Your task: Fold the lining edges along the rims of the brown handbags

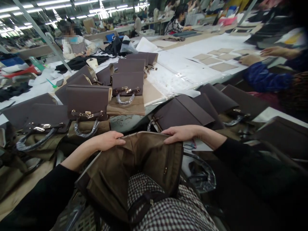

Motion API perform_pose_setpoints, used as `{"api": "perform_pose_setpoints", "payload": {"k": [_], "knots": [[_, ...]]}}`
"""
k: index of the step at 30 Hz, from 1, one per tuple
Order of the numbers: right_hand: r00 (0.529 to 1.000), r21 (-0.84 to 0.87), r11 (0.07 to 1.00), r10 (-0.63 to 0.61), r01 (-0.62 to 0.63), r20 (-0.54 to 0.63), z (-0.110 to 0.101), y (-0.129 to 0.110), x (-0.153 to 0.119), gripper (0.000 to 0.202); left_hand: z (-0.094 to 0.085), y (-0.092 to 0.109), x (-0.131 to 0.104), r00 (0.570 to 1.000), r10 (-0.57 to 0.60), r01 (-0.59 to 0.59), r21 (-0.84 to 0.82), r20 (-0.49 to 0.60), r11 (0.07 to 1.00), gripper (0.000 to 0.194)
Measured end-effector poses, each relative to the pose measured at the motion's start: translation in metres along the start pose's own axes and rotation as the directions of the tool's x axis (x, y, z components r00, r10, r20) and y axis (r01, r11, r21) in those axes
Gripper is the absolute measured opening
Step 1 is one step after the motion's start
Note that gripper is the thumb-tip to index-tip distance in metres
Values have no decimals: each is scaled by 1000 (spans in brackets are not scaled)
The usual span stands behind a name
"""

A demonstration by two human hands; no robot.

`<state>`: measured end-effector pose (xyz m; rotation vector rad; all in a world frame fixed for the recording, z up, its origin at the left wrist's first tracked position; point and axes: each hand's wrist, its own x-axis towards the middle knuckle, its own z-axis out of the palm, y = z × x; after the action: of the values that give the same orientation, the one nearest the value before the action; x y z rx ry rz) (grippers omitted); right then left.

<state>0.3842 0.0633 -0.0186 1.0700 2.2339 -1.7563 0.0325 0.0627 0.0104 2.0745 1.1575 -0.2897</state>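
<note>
A dark brown handbag (144, 147) is spread out over my lap, its tan-brown lining facing me and a short zip with a metal pull on the right side. My left hand (108, 141) pinches the upper edge left of the middle, thumb on the lining. On the right part of the same edge, my right hand (180, 133) grips with the thumb inside and the fingers hidden behind. A plastic-wrapped handle (204, 176) hangs at the bag's right side. Below the lining shows my checked apron (158, 205).
Several brown handbags (88, 98) with wrapped handles stand at left on the worktable (173, 67). More dark bags (185, 110) lean at right. Beige panels (223, 65) lie near a co-worker's hands (252, 59). Other people work farther back.
</note>
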Motion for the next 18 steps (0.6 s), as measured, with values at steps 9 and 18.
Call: {"api": "perform_pose_setpoints", "payload": {"k": [9, 18], "knots": [[971, -409, 886, -237, 220, 9, -1, -53, 80, 48, -11, 41, 3, 994, 107, -103, 225, -6, 969, 40], [948, -520, 811, -318, 269, -6, 30, -77, 112, 42, -3, 27, -45, 993, -75, 94, 234, -90, 968, 38]]}}
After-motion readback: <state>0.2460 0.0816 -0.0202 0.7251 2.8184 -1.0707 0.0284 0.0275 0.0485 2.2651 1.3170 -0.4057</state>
